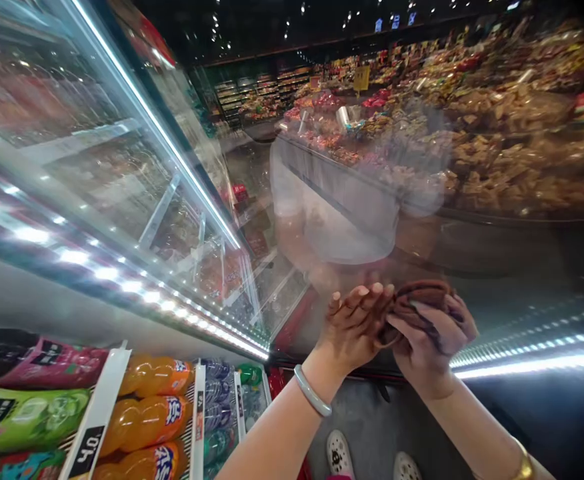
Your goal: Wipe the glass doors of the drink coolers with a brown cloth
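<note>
My left hand [355, 327] lies flat against a glass door with its fingers spread, a pale bangle around that wrist. Beside it, my right hand [435, 333] is wrapped round a bunched brown cloth [422, 293], which touches the glass close to my left fingertips. The glass door [342, 200] stands in front of me and reflects my body and the shop behind. A gold-coloured bracelet sits on my right forearm.
Shelves at the lower left hold orange bottles [147, 423], bagged drinks [32, 413] and a white price rail [97, 413]. A bright light strip [132, 287] runs above them. My shoes [339, 453] show on the grey floor below.
</note>
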The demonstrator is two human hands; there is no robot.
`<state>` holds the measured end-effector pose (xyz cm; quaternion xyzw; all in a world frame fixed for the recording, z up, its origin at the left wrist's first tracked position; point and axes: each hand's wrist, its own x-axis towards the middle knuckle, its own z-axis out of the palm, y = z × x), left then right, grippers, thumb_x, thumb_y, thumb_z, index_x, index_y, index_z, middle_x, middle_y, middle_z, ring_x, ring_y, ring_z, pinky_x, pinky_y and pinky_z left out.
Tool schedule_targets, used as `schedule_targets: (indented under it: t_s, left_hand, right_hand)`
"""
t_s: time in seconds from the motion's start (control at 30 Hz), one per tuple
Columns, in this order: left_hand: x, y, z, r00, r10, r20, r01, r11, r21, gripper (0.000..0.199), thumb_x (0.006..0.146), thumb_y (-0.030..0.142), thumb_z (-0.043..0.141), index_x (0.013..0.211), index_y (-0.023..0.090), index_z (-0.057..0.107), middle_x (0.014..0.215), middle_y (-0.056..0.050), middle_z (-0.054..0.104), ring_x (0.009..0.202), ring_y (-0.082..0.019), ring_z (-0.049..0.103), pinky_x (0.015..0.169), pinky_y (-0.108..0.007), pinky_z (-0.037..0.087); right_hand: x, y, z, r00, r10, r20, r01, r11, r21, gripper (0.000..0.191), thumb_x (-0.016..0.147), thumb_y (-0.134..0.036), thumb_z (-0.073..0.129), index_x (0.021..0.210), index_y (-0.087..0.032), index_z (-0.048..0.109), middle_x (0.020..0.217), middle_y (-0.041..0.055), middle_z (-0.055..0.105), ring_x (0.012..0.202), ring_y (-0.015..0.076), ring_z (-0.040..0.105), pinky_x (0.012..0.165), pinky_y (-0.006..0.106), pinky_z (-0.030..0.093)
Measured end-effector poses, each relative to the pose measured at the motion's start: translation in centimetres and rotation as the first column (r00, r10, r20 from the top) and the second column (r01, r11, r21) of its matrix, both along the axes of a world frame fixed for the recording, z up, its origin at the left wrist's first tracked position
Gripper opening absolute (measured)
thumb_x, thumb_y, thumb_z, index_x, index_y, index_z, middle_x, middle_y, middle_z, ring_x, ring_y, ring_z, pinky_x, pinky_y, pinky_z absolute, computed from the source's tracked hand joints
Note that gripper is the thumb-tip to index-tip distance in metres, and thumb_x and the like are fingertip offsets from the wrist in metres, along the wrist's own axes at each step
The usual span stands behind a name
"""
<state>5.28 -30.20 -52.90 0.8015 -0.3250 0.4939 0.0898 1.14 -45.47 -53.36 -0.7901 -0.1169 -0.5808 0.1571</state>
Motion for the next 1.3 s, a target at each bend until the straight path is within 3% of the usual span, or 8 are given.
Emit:
schedule_targets:
  t_s: [0.1, 0.23, 0.33, 0.47, 0.7, 0.93, 1.1, 1.3]
  left_hand:
    - [0.5, 1.3, -1.3, 1.0, 0.031, 0.0, -0.031, 0.999, -0.042, 0.09, 0.092, 0.044, 0.057, 0.165, 0.008, 0.02, 0.175, -0.008, 0.009, 0.164, -0.026, -0.006, 0.134, -0.047, -0.006]
    - [0.7, 3.9, -3.2, 0.997, 0.045, -0.061, -0.047, 0.998, -0.036, 0.085, 0.091, 0.024, 0.05, 0.166, 0.007, 0.014, 0.175, -0.008, 0.002, 0.164, -0.024, -0.002, 0.135, -0.051, -0.002]
    - [0.9, 4.6, -4.0, 0.994, 0.078, -0.077, -0.081, 0.996, -0.043, 0.087, 0.088, 0.016, 0.048, 0.166, 0.008, 0.012, 0.175, -0.006, -0.001, 0.164, -0.022, -0.003, 0.135, -0.049, -0.002]
    - [1.7, 4.1, -4.4, 0.992, 0.124, -0.025, -0.125, 0.992, -0.025, 0.088, 0.09, 0.028, 0.052, 0.166, 0.007, 0.012, 0.175, -0.008, -0.003, 0.164, -0.026, -0.006, 0.134, -0.05, -0.004]
    - [2.3, 5.3, -4.6, 0.989, 0.149, 0.022, -0.15, 0.989, 0.012, 0.085, 0.091, 0.027, 0.047, 0.167, 0.01, 0.013, 0.176, -0.004, 0.013, 0.164, -0.02, 0.0, 0.136, -0.044, 0.003]
    - [3.8, 9.8, -5.2, 0.989, 0.127, 0.078, -0.117, 0.987, -0.114, 0.082, 0.092, 0.023, 0.044, 0.167, 0.008, 0.012, 0.176, -0.005, 0.0, 0.164, -0.022, 0.0, 0.135, -0.045, -0.001]
    - [3.9, 13.0, -8.0, 0.99, 0.13, 0.053, -0.122, 0.984, -0.129, 0.084, 0.089, 0.016, 0.045, 0.167, 0.008, 0.011, 0.176, -0.005, -0.002, 0.164, -0.022, 0.0, 0.135, -0.045, 0.001]
    - [3.3, 14.3, -10.1, 0.993, 0.117, 0.02, -0.114, 0.989, -0.092, 0.083, 0.094, 0.024, 0.045, 0.167, 0.01, 0.009, 0.176, -0.004, 0.0, 0.163, -0.022, -0.001, 0.135, -0.042, 0.003]
  right_hand:
    - [1.3, 1.9, 0.2, 0.992, 0.071, 0.102, -0.063, 0.995, -0.075, 0.025, 0.083, -0.023, 0.079, 0.104, -0.036, 0.076, 0.112, 0.0036, 0.052, 0.128, 0.029, 0.045, 0.113, 0.054, 0.043]
    - [1.3, -0.3, -2.2, 0.987, 0.161, -0.014, -0.16, 0.956, -0.248, 0.03, 0.08, -0.016, 0.082, 0.101, -0.037, 0.077, 0.105, 0.0005, 0.057, 0.118, 0.0225, 0.052, 0.112, 0.047, 0.047]
    - [2.1, -1.8, -2.3, 0.99, 0.129, 0.052, -0.12, 0.98, -0.156, 0.041, 0.072, -0.016, 0.089, 0.106, -0.036, 0.078, 0.107, 0.0023, 0.057, 0.121, 0.0269, 0.054, 0.11, 0.05, 0.048]
    - [4.5, 1.1, -1.4, 0.967, 0.065, 0.248, -0.055, 0.997, -0.045, 0.045, 0.069, -0.02, 0.092, 0.109, -0.035, 0.078, 0.115, 0.0049, 0.055, 0.128, 0.0334, 0.051, 0.106, 0.052, 0.049]
    - [3.9, 1.2, -6.2, 0.968, 0.244, 0.059, -0.223, 0.944, -0.245, 0.041, 0.072, -0.015, 0.089, 0.106, -0.035, 0.075, 0.107, 0.0013, 0.058, 0.121, 0.0251, 0.054, 0.109, 0.048, 0.05]
    - [5.6, 7.2, -3.2, 0.954, 0.122, 0.273, -0.089, 0.987, -0.132, 0.046, 0.069, -0.021, 0.093, 0.11, -0.032, 0.076, 0.11, 0.0048, 0.056, 0.126, 0.0313, 0.051, 0.112, 0.053, 0.048]
    - [4.6, 7.8, -7.3, 0.973, 0.209, 0.1, -0.168, 0.933, -0.317, 0.046, 0.07, -0.014, 0.091, 0.107, -0.037, 0.077, 0.103, 0.0006, 0.057, 0.113, 0.0236, 0.056, 0.11, 0.046, 0.05]
    - [5.1, 11.4, -7.5, 0.977, 0.147, 0.153, -0.148, 0.989, -0.007, 0.056, 0.07, -0.017, 0.091, 0.12, -0.033, 0.072, 0.117, 0.0064, 0.051, 0.131, 0.0357, 0.045, 0.112, 0.058, 0.043]
